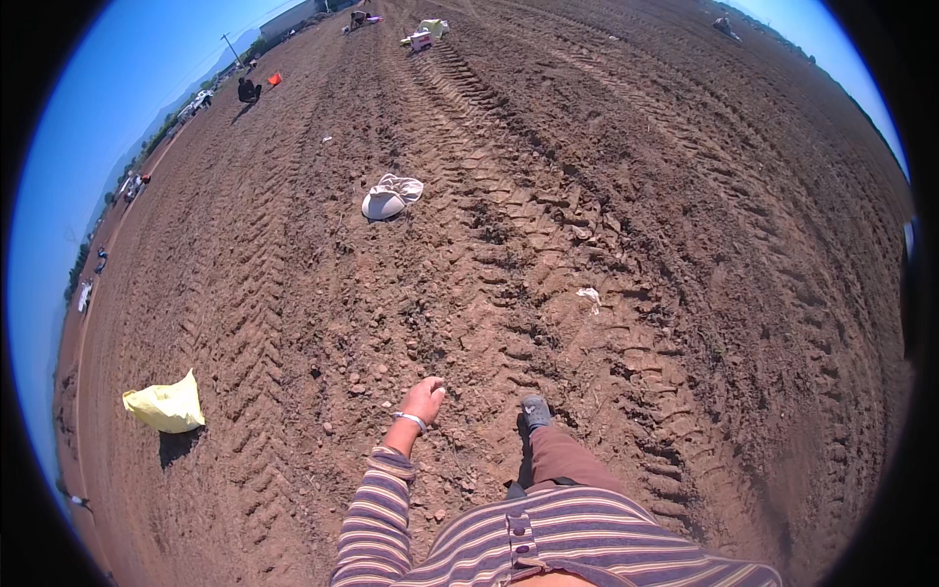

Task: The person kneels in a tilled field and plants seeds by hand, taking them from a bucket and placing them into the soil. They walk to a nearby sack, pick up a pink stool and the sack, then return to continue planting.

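Observation:
My left hand (pixel 423 402) hangs over tilled brown soil (pixel 469 345), with a pale band at the wrist. Its fingers curl downward and are mostly hidden, so whether it holds something small cannot be told. My right hand is out of view. One foot in a grey shoe (pixel 536 412) stands on the tractor-tyre marks before me. Farther ahead, a pale brimmed hat with cloth attached (pixel 389 199) lies on the ground. To the left stands a yellow sack (pixel 167 406), casting a shadow. A crumpled white scrap (pixel 589 296) rests on the soil ahead to the right.
Tyre ridges (pixel 469 88) and clods make the ground uneven. Far ahead are a pink-and-white box (pixel 421 41) and a light-green sack (pixel 434 28). A crouching person (pixel 249 91) is near an orange bag (pixel 274 78). Another person (pixel 725 27) is far right.

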